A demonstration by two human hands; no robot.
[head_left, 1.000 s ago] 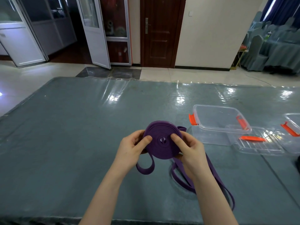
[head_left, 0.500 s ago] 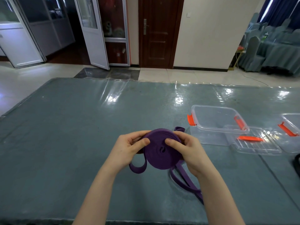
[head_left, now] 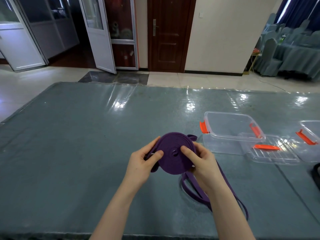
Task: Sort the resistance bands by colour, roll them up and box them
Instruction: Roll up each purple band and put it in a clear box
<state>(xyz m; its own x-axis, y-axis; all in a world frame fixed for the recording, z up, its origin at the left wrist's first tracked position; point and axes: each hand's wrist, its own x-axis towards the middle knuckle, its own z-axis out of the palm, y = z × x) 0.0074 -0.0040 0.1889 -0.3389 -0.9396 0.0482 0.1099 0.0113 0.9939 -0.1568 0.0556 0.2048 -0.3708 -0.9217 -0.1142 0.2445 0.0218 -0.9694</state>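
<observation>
The rolling is well along but not finished: near the middle of the frame, a little below centre, a purple resistance band is wound into a flat disc of many turns, held just above the grey-green table. The left hand grips the disc's left edge, thumb pressed on its face and fingers curled behind, while the right hand pinches the right side, thumb laid near the small central hole and the other fingers wrapped under the rim. A long unrolled tail runs from the disc's lower right edge and lies looped on the table toward the lower right of the frame, so, by my reading, a good part of the winding is left. Nothing is boxed yet: the clear box with orange clips at centre right stands open and holds no band, its lid lying just in front, and a second clear box shows at the right edge. The disc's flat face tilts up toward the camera, leaning slightly away at the top; the tail's long axis runs diagonally from centre to lower right. No band of another colour is identifiable.
</observation>
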